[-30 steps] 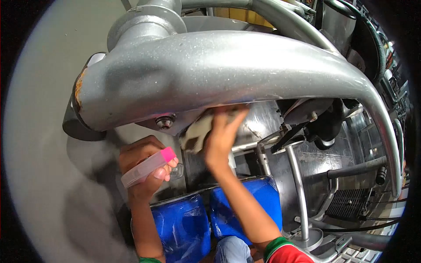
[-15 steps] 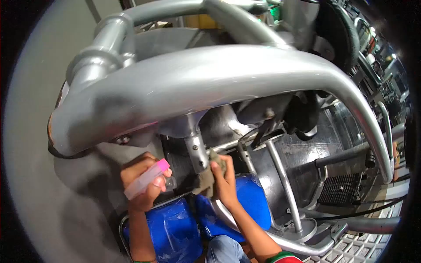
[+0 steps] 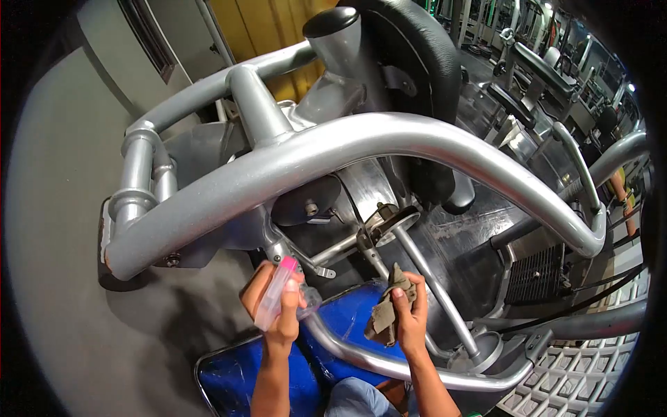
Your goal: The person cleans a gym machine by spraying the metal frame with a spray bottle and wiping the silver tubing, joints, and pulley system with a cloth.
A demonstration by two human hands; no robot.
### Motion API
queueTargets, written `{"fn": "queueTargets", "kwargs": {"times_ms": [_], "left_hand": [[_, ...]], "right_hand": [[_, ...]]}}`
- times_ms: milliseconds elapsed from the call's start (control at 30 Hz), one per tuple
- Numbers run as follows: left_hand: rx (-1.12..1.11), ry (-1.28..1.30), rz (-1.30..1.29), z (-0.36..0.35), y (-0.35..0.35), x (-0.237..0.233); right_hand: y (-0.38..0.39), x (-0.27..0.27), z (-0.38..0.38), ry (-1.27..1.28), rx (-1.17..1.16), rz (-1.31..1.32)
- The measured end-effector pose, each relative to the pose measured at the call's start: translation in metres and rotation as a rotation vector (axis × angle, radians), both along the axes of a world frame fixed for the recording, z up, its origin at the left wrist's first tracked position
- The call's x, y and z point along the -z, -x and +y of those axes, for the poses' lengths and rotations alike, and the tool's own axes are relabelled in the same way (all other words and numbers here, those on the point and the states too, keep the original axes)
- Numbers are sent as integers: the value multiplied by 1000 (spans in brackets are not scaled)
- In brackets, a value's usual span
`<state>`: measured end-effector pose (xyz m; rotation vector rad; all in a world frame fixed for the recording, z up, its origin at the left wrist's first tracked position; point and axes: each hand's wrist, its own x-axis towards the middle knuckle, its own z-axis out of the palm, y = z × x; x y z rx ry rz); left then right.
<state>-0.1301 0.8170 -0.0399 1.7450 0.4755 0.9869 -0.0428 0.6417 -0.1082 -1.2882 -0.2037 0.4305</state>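
My left hand (image 3: 283, 325) is wrapped around a clear spray bottle (image 3: 275, 295) with a pink nozzle, whose see-through body shows behind the fingers. A crumpled grey-brown cloth (image 3: 384, 316) is pinched in my right hand (image 3: 413, 318), its loose end hanging toward the left. Both hands are below the thick curved silver tube (image 3: 333, 144) of a gym machine. A lower bent silver tube (image 3: 347, 352) passes under them. The cloth appears apart from the metal, though the exact gap cannot be judged.
Blue padded seats (image 3: 233, 375) with scuffed covers lie beneath my hands. A black backrest pad (image 3: 417, 62) rises beyond the curved tube. To the right are a black ridged footplate (image 3: 538, 274) and white lattice flooring (image 3: 577, 375). More gym machines stand in the far right.
My view has shifted, showing more of the machine's top. Both hands now appear further right in view. The cloth has come away from the upright post it was beside.
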Motion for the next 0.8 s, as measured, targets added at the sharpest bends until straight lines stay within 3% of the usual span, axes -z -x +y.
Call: {"fn": "queueTargets", "kwargs": {"times_ms": [200,400,467,600,800], "left_hand": [[-2,23,-36,2,-24,-18],[-30,60,-36,0,-11,-28],[-55,70,-26,-2,-2,-31],[-29,127,-20,-6,17,-22],[-66,278,-12,-9,45,-5]], "right_hand": [[-3,-19,5,-62,8,9],[-25,-67,60,-23,47,-347],[-34,-81,86,-28,25,-354],[-27,-74,136,11,199,-623],[-21,-62,129,175,131,-825]]}}
